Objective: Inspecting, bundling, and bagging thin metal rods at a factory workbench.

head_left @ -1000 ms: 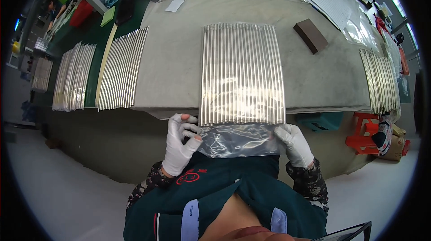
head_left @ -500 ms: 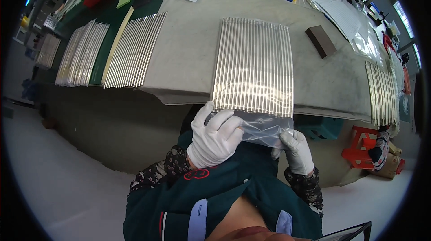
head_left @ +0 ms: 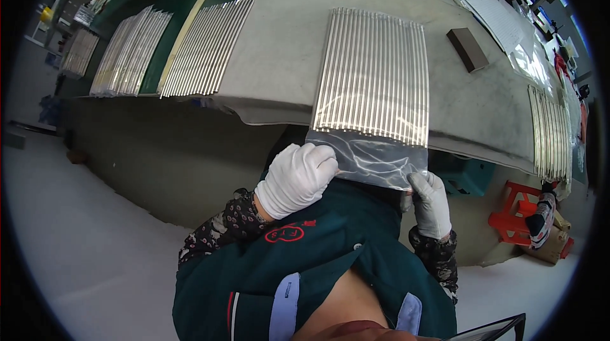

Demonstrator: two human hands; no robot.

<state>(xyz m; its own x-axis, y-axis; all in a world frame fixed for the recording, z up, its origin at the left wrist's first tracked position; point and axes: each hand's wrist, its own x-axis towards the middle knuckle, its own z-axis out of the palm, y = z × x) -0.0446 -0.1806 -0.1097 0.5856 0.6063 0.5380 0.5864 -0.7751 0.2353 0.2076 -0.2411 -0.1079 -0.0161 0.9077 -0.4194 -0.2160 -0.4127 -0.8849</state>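
Observation:
A row of shiny metal rods [head_left: 375,80] lies side by side in a clear plastic bag [head_left: 375,157], whose loose end hangs past the table's near edge. My left hand [head_left: 297,179], in a white glove, is closed at the left side of that loose end, fingers curled onto the film. At the lower right corner, my right hand [head_left: 432,201], also gloved, pinches the bag between thumb and fingers. Between both hands the film is stretched and wrinkled. The rods' near ends form an almost even line just beyond my hands.
Left of the bag lie a bare row of rods [head_left: 206,49] and a bagged bundle [head_left: 130,52]. A dark brown block [head_left: 467,50] rests on the grey cloth [head_left: 273,42] to the right. More rods [head_left: 551,138] sit at far right, above a red stool [head_left: 510,214].
My left hand has moved off the rod ends and its fingers have curled onto the bag's loose end. The right hand keeps its pinch. The whole view has shifted slightly.

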